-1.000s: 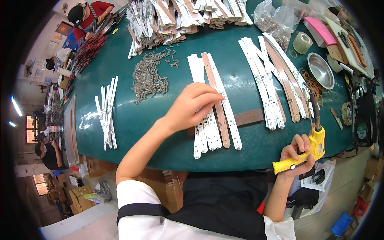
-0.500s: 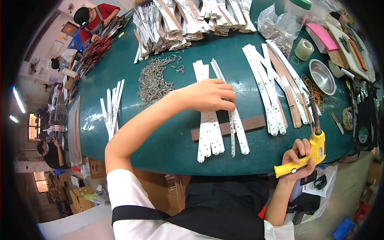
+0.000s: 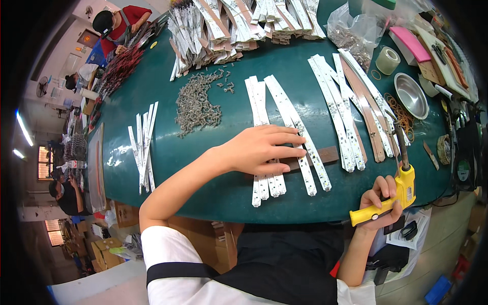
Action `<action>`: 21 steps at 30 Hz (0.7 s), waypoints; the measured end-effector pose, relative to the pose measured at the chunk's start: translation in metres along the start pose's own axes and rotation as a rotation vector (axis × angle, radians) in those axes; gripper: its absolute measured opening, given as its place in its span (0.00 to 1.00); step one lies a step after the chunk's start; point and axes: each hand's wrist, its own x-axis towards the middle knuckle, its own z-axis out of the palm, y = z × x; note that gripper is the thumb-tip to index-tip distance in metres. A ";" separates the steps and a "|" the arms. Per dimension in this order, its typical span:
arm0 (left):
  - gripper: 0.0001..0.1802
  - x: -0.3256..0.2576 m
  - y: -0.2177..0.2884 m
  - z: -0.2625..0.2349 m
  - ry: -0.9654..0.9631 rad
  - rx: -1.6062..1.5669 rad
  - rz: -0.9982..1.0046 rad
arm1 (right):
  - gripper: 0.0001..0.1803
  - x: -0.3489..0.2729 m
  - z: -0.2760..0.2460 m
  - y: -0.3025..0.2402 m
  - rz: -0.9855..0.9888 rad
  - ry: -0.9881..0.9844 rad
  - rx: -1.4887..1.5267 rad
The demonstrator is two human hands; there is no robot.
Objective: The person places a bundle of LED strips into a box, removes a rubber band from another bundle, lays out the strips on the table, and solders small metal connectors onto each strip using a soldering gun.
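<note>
My left hand (image 3: 259, 150) lies palm down, fingers stretched out and slightly apart. Its fingertips rest on a pair of white circuit-board strips (image 3: 279, 96). Under the palm and wrist side runs another group of white strips (image 3: 256, 94), partly hidden. Both groups lie across a brown bar (image 3: 326, 155). At the table's near right edge my right hand (image 3: 382, 203) is wrapped round the handle of a yellow soldering gun (image 3: 406, 187), whose metal barrel points up and away from me. Left of the strips sits a heap of small metal parts (image 3: 198, 104).
More strips (image 3: 335, 119) lie to the right, beside rubber bands (image 3: 401, 117) and a metal bowl (image 3: 410, 95). A large strip pile (image 3: 218, 30) fills the far side. Some strips (image 3: 144, 145) lie at left. Co-workers (image 3: 119, 28) sit at the far left.
My left hand has moved down and its fingers have straightened from a curled grip. The strip that stood on edge now lies flat beside the other. My right hand stays nearly still.
</note>
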 end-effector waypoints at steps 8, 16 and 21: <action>0.38 0.019 0.027 0.021 0.040 0.120 -0.265 | 0.43 0.000 -0.001 -0.001 0.003 -0.005 -0.007; 0.33 0.021 0.024 0.021 -0.043 0.003 -0.044 | 0.42 -0.003 -0.003 0.000 0.004 0.015 0.023; 0.21 -0.018 0.022 -0.006 0.303 0.171 -0.524 | 0.44 -0.001 -0.002 -0.002 0.008 -0.010 -0.003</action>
